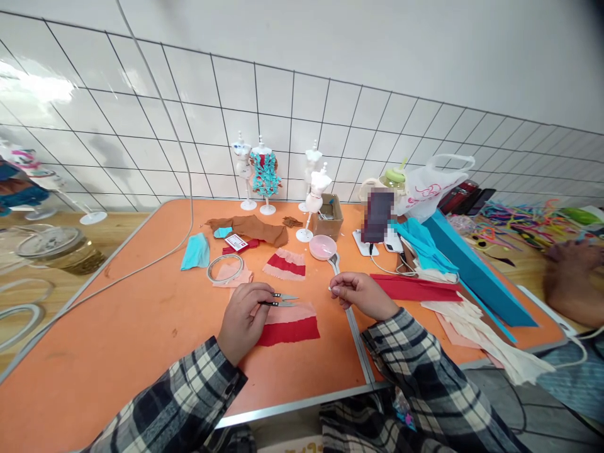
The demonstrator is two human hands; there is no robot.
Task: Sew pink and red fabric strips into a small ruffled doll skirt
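My left hand [246, 314] is closed around a pair of thread snips [283, 299], whose two blades point right and stand apart. Under the snips lies a pink and red fabric strip [295, 330], flat on the orange table. To the right, my right hand [361, 294] is closed in a pinch above the table's seam. A tiny pale bit shows at its fingertips, too small to name. A second pink and red fabric piece [285, 263] lies farther back, beside a pink bowl [323, 247].
Small white mannequins [317, 192] stand at the back, one in a blue ruffled dress [265, 173]. A cardboard box [328, 217], a phone [379, 214] and a plastic bag [431, 189] are behind my right hand. Cloth pieces lie at both sides. Another person's hand [576, 277] is far right.
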